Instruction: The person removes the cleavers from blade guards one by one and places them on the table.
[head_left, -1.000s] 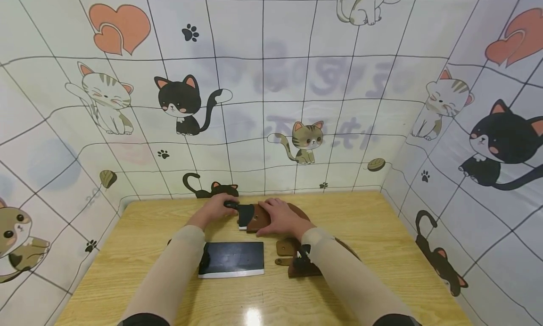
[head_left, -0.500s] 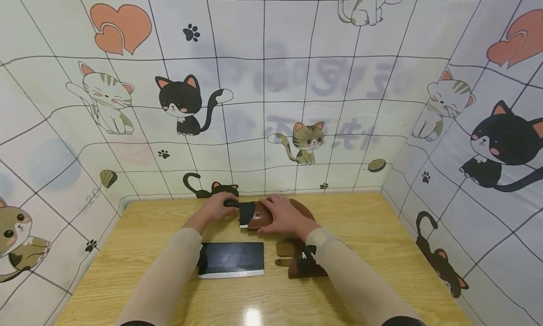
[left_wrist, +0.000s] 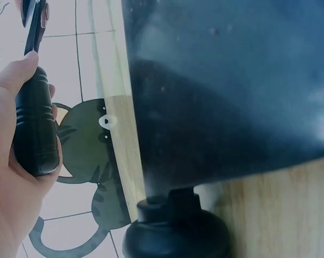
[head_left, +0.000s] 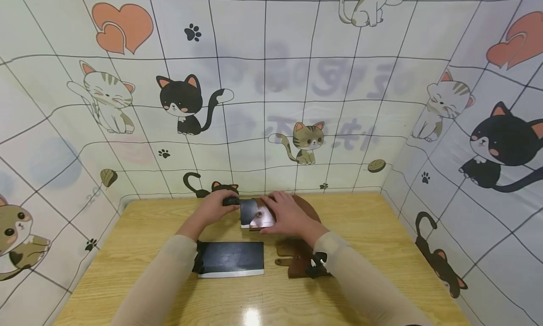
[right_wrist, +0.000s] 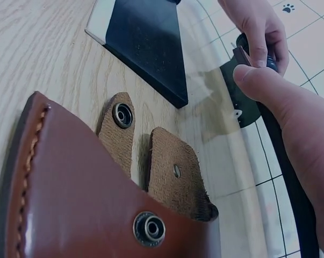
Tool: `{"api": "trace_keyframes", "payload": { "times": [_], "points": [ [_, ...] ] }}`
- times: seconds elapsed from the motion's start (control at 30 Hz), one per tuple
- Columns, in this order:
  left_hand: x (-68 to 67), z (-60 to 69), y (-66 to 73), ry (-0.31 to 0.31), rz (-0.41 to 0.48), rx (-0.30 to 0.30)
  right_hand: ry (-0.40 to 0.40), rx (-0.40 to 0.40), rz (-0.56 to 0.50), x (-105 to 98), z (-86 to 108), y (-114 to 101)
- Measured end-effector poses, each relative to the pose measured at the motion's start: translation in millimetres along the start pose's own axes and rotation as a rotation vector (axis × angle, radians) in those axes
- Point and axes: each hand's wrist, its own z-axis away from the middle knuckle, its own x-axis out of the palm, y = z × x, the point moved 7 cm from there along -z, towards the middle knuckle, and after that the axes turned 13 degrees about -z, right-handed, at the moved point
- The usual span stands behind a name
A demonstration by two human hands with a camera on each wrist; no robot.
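Observation:
In the head view my left hand (head_left: 215, 207) grips the black handle (head_left: 231, 201) of a cleaver. Most of its dark blade (head_left: 248, 211) lies inside a brown leather sheath (head_left: 308, 207). My right hand (head_left: 287, 214) holds this sheath, thumb on the near side and fingers over the top. The left wrist view shows my left fingers wrapped round the ridged handle (left_wrist: 36, 123). From the right wrist the held sheath (right_wrist: 293, 188) appears edge-on, standing up from the table. How deep the blade sits is hidden.
A second cleaver (head_left: 231, 259) with a broad dark blade lies nearer the body, its handle partly behind the left forearm. To its right is another brown leather sheath (head_left: 299, 268), straps with snaps spread out, partly under the right forearm. A cat-patterned cloth wall (head_left: 263, 128) borders the table (head_left: 360, 213).
Both hands have shifted slightly up and to the right with the sheathed cleaver. It has tilted, so its face now catches bright light. The second cleaver and the other sheath lie still.

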Motion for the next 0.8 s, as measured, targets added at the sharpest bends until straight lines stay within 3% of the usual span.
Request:
{"api": "trace_keyframes", "payload": {
  "times": [0.3, 0.8],
  "points": [
    [-14.7, 5.4, 17.4, 0.065, -0.027, 0.032, 0.049, -0.039, 0.011, -16.0, 10.4, -7.7],
    [-27.1, 13.2, 24.4, 0.119, -0.071, 0.001, 0.102, -0.092, 0.042, -31.5, 15.0, -16.8]
  ]
}}
